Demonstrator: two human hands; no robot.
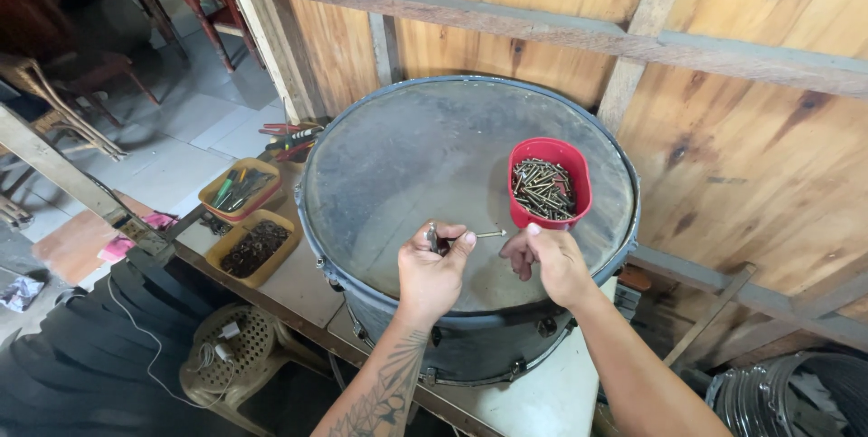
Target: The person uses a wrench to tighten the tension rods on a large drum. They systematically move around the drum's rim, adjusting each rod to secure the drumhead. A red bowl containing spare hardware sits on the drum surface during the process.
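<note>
- Left hand (432, 267): clenched around a small dark tool; a thin nail (489, 234) projects from its fingertips, over the drum head (407, 157).
- Right hand (548, 256): fingers curled, thumb raised, touching the lower rim of the red bowl (579, 186); whether it pinches anything cannot be told.
- Red bowl: on the drum's right side, filled with nails.
- The tool is mostly hidden in the fist; its kind is unclear.

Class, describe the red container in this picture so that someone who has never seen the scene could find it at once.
Start at the big round drum lying flat against the wooden wall. On its grey head, at the right side just beyond the right hand, stands the red container. It is the only red tub, heaped with metal screws, unlike the two yellow trays on the bench left of the drum.
</note>
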